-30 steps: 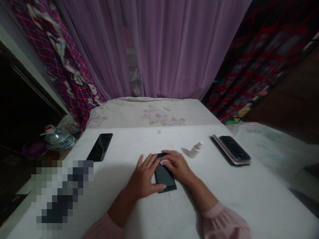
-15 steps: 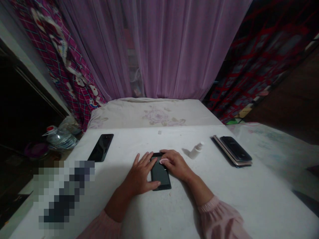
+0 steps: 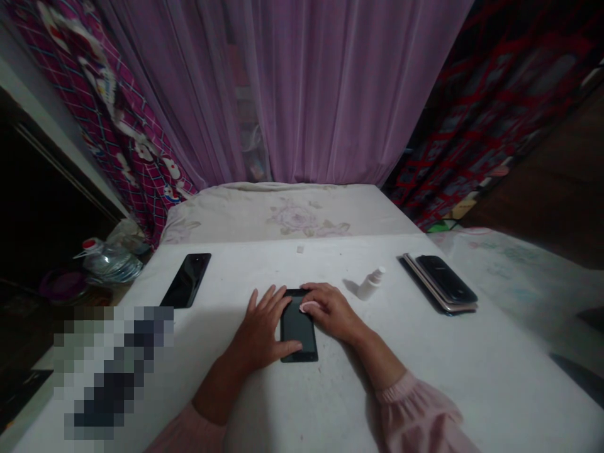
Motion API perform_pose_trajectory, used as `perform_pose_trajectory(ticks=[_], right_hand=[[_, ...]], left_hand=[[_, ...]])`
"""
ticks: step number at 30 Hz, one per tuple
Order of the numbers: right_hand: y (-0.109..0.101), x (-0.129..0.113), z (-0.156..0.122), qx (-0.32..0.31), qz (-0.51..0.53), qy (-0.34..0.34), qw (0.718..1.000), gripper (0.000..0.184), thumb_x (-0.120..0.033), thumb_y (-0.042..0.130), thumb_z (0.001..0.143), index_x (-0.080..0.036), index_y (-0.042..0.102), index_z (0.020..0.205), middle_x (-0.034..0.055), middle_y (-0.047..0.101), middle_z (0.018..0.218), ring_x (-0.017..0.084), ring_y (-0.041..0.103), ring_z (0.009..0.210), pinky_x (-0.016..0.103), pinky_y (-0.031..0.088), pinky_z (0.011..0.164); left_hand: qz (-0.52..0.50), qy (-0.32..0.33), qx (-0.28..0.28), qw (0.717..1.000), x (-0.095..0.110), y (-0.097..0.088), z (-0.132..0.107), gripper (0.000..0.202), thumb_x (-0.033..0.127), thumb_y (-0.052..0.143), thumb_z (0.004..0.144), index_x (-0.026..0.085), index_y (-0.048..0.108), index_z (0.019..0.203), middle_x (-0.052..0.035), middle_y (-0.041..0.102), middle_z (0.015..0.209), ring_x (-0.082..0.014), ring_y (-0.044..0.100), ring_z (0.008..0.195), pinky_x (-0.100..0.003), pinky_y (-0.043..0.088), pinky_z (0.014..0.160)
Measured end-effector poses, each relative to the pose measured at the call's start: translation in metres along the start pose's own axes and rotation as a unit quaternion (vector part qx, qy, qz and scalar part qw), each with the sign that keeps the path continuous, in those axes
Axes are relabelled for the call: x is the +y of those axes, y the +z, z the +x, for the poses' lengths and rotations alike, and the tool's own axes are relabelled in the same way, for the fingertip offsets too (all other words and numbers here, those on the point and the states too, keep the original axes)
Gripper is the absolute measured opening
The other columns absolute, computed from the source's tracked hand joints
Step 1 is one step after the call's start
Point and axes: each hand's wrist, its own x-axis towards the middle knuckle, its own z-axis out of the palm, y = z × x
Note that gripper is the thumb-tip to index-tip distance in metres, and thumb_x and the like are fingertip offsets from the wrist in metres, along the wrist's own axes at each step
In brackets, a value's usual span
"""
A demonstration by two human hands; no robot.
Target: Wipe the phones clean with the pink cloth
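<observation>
A black smartphone (image 3: 300, 333) lies face up on the white tablecloth in front of me. My left hand (image 3: 262, 327) rests along its left side, fingers spread, the thumb lying over the lower part of the screen. My right hand (image 3: 333, 313) is at the upper right of the phone, its fingers closed on a small pinkish-white pad (image 3: 309, 306) that touches the screen. Whether the pad is cloth or cotton I cannot tell. To the right of my right hand stands a small white spray bottle (image 3: 371, 283).
Another black phone (image 3: 187, 280) lies at the left, near a blurred-out patch. A stack of phones (image 3: 443, 283) is at the right. A tiny pale square (image 3: 300, 250) lies farther back. Off the table's left edge is a clear plastic jug (image 3: 111, 261). Purple curtains (image 3: 321, 94) hang behind.
The phone under my hands has shifted slightly left and turned a little straighter. Both hands keep nearly the same pose, the pad still on the screen. The view has moved slightly.
</observation>
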Motion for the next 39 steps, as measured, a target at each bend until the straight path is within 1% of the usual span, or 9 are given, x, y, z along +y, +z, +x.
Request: perform_pose_trajectory(ticks=[3, 7, 13, 18, 22, 25, 27, 31, 39], right_hand=[[0.005, 0.001, 0.002, 0.051, -0.024, 0.029, 0.998, 0.014, -0.025, 0.058, 0.087, -0.023, 0.072, 0.086, 0.0067, 0.074, 0.103, 0.025, 0.065, 0.1, 0.041, 0.047, 0.09], [0.006, 0.003, 0.002, 0.063, -0.028, 0.039, 0.997, 0.014, -0.025, 0.057, 0.087, -0.022, 0.071, 0.086, 0.0065, 0.074, 0.101, 0.024, 0.066, 0.095, 0.04, 0.047, 0.088], [-0.007, 0.004, -0.001, 0.0, 0.033, 0.019, 0.999, 0.012, -0.027, 0.062, 0.084, -0.021, 0.072, 0.081, 0.0095, 0.073, 0.106, 0.027, 0.063, 0.111, 0.041, 0.046, 0.093], [-0.014, 0.004, -0.002, -0.037, 0.046, -0.005, 0.998, 0.013, -0.027, 0.062, 0.085, -0.022, 0.073, 0.083, 0.0111, 0.067, 0.124, 0.025, 0.061, 0.116, 0.042, 0.047, 0.097], [-0.004, 0.005, -0.001, 0.019, 0.018, 0.013, 1.0, 0.015, -0.025, 0.057, 0.088, -0.021, 0.072, 0.086, 0.0107, 0.07, 0.115, 0.025, 0.062, 0.113, 0.041, 0.047, 0.096], [0.004, 0.006, 0.002, 0.08, -0.029, 0.037, 0.996, 0.014, -0.026, 0.058, 0.088, -0.022, 0.071, 0.089, 0.0093, 0.073, 0.104, 0.025, 0.065, 0.101, 0.041, 0.048, 0.091], [0.006, 0.006, 0.003, 0.09, -0.044, 0.044, 0.994, 0.014, -0.026, 0.058, 0.088, -0.022, 0.071, 0.088, 0.0073, 0.074, 0.095, 0.024, 0.065, 0.093, 0.04, 0.049, 0.086], [0.0, 0.007, 0.003, 0.07, -0.011, 0.047, 0.996, 0.013, -0.025, 0.06, 0.087, -0.022, 0.072, 0.086, 0.0066, 0.074, 0.094, 0.024, 0.065, 0.093, 0.039, 0.049, 0.087], [-0.018, 0.015, -0.003, -0.063, 0.07, 0.011, 0.996, 0.005, -0.027, 0.072, 0.077, -0.025, 0.076, 0.077, 0.0088, 0.063, 0.128, 0.025, 0.06, 0.116, 0.042, 0.046, 0.099]], left_hand=[[0.006, -0.004, 0.009, 1.0, -0.002, 0.001, 0.0, 0.08, 0.057, 0.069, 0.078, 0.019, 0.041, 0.143, -0.018, 0.033, 0.155, -0.0369, 0.028, 0.143, -0.063, 0.019, 0.114], [0.009, 0.009, 0.003, 1.0, -0.002, 0.0, 0.0, 0.077, 0.054, 0.064, 0.084, 0.02, 0.035, 0.147, -0.0161, 0.043, 0.15, -0.035, 0.035, 0.141, -0.063, 0.018, 0.114], [0.02, 0.032, 0.024, 0.999, 0.003, 0.001, -0.002, 0.077, 0.06, 0.057, 0.087, 0.014, 0.038, 0.145, -0.0204, 0.042, 0.149, -0.0373, 0.036, 0.14, -0.066, 0.018, 0.113], [0.012, 0.033, 0.052, 0.998, 0.009, 0.007, -0.002, 0.088, 0.075, 0.05, 0.082, 0.011, 0.041, 0.142, -0.0234, 0.044, 0.147, -0.0389, 0.037, 0.139, -0.065, 0.019, 0.113], [0.002, 0.023, 0.054, 0.998, 0.013, 0.006, -0.001, 0.091, 0.078, 0.047, 0.081, 0.009, 0.044, 0.14, -0.0246, 0.047, 0.144, -0.0398, 0.04, 0.136, -0.066, 0.02, 0.112], [0.001, 0.024, 0.049, 0.999, 0.013, 0.004, 0.0, 0.089, 0.077, 0.049, 0.081, 0.008, 0.045, 0.138, -0.0245, 0.049, 0.143, -0.0398, 0.041, 0.135, -0.068, 0.018, 0.112], [0.002, 0.024, 0.049, 0.999, 0.013, 0.004, -0.001, 0.086, 0.073, 0.053, 0.082, 0.008, 0.046, 0.137, -0.0245, 0.049, 0.143, -0.0395, 0.041, 0.136, -0.068, 0.018, 0.112], [0.003, 0.022, 0.056, 0.998, 0.012, 0.007, -0.001, 0.077, 0.063, 0.062, 0.082, 0.01, 0.047, 0.136, -0.0229, 0.046, 0.145, -0.0383, 0.039, 0.137, -0.066, 0.019, 0.113], [0.001, 0.011, 0.051, 0.999, 0.014, 0.007, -0.001, 0.078, 0.058, 0.062, 0.083, 0.011, 0.042, 0.141, -0.0223, 0.046, 0.146, -0.0368, 0.041, 0.136, -0.065, 0.019, 0.113]])
